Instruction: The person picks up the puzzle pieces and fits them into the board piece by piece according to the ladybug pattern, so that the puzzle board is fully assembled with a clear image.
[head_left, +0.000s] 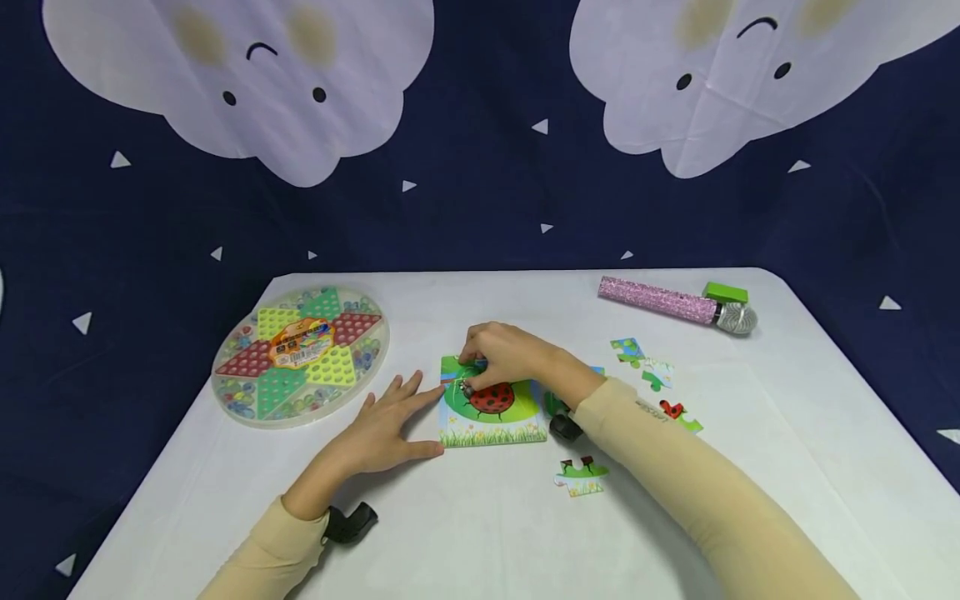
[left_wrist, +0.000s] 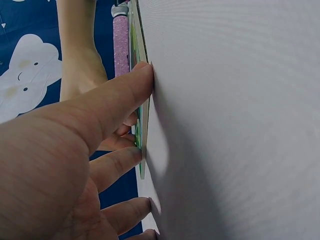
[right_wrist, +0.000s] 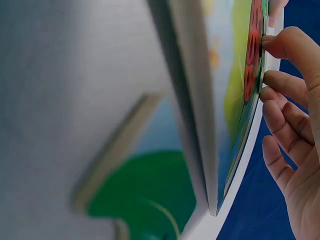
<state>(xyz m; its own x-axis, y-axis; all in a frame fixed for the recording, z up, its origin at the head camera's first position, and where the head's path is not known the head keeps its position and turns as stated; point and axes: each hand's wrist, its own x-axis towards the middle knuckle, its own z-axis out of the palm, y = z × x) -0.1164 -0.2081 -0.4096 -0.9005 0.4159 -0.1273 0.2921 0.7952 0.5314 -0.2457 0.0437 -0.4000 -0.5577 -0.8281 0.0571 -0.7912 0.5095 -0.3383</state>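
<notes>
A square ladybug jigsaw puzzle [head_left: 492, 417] lies on the white table in the head view. My left hand [head_left: 382, 429] is spread flat beside it, with thumb and forefinger touching its left edge. In the left wrist view the thumb [left_wrist: 120, 90] reaches along the board's thin side. My right hand [head_left: 506, 354] bends over the puzzle's upper left part, thumb and fingertips pinching a puzzle piece there, mostly hidden under the fingers. The right wrist view shows its thumb [right_wrist: 285, 45] and fingers against the picture surface near the red ladybug [right_wrist: 252, 50].
Loose puzzle pieces [head_left: 582, 477] lie right of the board, with more [head_left: 657, 374] farther right and some partly under the right forearm. A round marble game board [head_left: 300, 354] stands left. A pink glitter microphone [head_left: 660, 300] and a green block [head_left: 725, 292] lie at the back right.
</notes>
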